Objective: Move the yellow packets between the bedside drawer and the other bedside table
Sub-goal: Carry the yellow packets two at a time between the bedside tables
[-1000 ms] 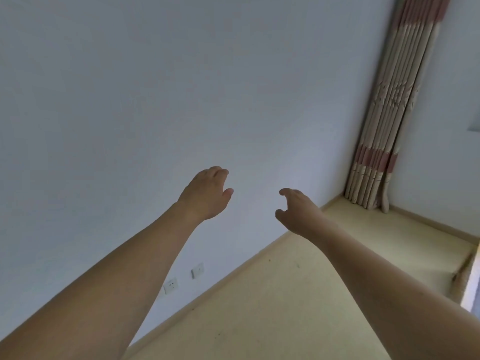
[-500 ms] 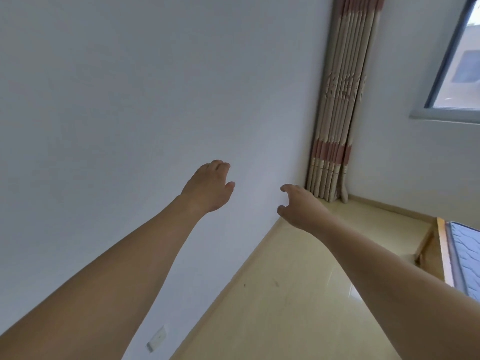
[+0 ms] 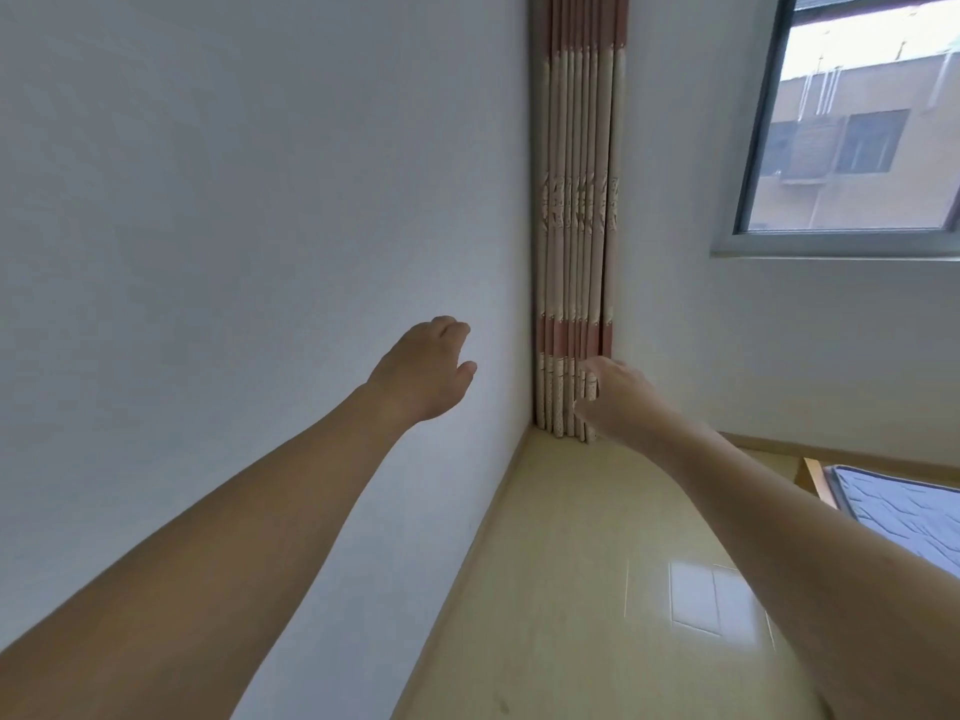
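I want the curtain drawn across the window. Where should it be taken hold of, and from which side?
Judging by its pose, grip the curtain at its right-hand outer fold, coming from the window side: it hangs bunched in upright pleats in the corner, wall on its left. Both hands hold nothing.

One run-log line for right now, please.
left hand: open, empty | right hand: open, empty | packets: none visible | ahead: curtain
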